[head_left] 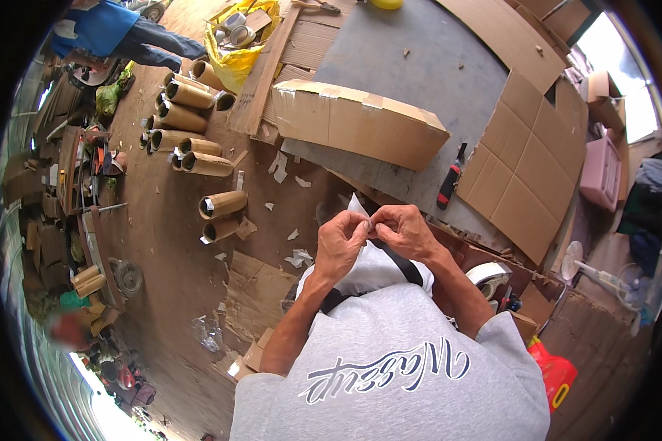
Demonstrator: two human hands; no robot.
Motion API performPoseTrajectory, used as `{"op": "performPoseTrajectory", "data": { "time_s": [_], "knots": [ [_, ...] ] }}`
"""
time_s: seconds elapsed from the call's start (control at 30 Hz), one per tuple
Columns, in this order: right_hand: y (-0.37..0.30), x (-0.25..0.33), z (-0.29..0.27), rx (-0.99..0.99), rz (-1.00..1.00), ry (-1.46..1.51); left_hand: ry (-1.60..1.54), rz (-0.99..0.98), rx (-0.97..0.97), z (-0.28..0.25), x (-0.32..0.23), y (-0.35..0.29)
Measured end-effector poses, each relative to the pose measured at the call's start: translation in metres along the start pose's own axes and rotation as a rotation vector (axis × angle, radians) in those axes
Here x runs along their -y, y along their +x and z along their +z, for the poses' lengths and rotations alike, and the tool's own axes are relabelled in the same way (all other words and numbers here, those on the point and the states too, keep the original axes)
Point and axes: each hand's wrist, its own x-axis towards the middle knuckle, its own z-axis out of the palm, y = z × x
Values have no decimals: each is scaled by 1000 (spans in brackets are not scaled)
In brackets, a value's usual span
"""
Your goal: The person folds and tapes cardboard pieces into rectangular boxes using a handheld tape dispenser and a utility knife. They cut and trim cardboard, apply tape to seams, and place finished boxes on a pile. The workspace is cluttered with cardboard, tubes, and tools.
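Note:
My left hand (338,242) and my right hand (404,231) meet just above my lap, fingertips pinched together. Between them is a small white piece (357,205) with a pointed upper end, looking like paper or the backing of tape. Its lower part is hidden by my fingers. Beyond my hands, a long narrow cardboard box (360,126) lies across the grey-topped table. A red and black utility knife (449,181) rests on the table to the right of the box. A large roll of white tape (488,276) sits near my right forearm.
Several brown cardboard tubes (187,119) lie on the dirt floor to the left. Behind them stands a yellow bag (261,55) of tape rolls. Cardboard sheets (526,165) cover the table's right side; a pink bin (602,173) is beyond. A person in blue (110,33) is at the far left.

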Motion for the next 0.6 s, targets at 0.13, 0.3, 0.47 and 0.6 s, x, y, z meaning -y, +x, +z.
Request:
{"op": "performPoseTrajectory", "data": {
  "time_s": [0.13, 0.3, 0.47, 0.6],
  "knots": [
    [0, 1, 5, -54, -6, 35, 52, -4, 20, -3, 4, 0],
    [2, -9, 6, -22, 71, 169, 51, -47, 37, -4, 2, -2],
    [6, -23, 5, -121, 143, 492, -473, -194, 40, -12, 27, 2],
    [7, -43, 3, -302, 192, 964, -846, -300, 33, -21, 42, 6]
  ]
}}
